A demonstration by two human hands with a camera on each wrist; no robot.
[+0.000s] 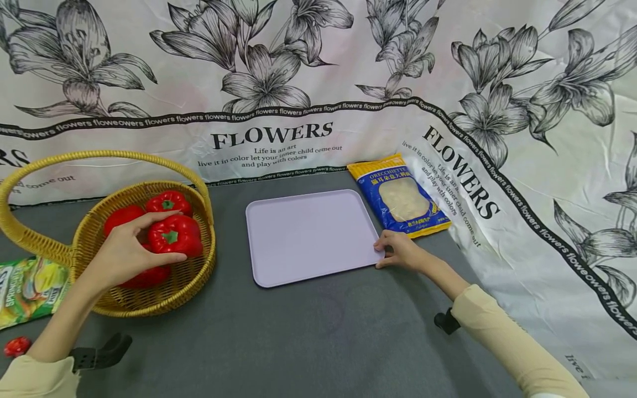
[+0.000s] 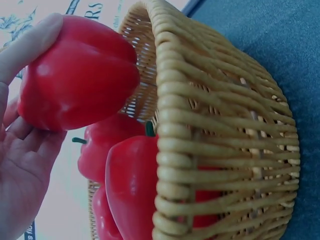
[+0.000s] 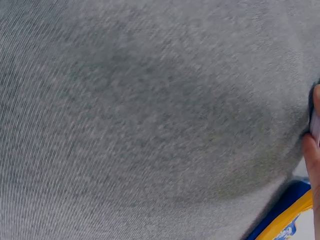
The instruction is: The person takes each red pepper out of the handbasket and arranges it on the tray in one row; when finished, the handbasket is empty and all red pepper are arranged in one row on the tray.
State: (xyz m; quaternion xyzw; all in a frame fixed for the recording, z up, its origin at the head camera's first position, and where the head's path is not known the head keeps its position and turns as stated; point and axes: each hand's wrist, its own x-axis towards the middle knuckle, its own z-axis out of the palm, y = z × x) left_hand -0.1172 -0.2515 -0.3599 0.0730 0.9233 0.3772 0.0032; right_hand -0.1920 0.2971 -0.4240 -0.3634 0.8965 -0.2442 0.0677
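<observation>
A wicker basket [image 1: 191, 276] with a tall handle stands at the left and holds several red bell peppers. My left hand [image 1: 126, 249] grips one red pepper [image 1: 175, 235] at the top of the pile; in the left wrist view that pepper [image 2: 80, 75] sits between my fingers and thumb beside the basket wall [image 2: 220, 150]. A pale lilac tray [image 1: 308, 235] lies flat in the middle of the grey cloth. My right hand [image 1: 398, 251] holds the tray's near right corner, thumb on the rim.
A blue and yellow pasta packet [image 1: 400, 196] lies behind the tray's right side. A green snack bag [image 1: 25, 287] and a small red thing [image 1: 17, 346] sit at the left edge. A flower-printed cloth hangs behind and drapes down the right.
</observation>
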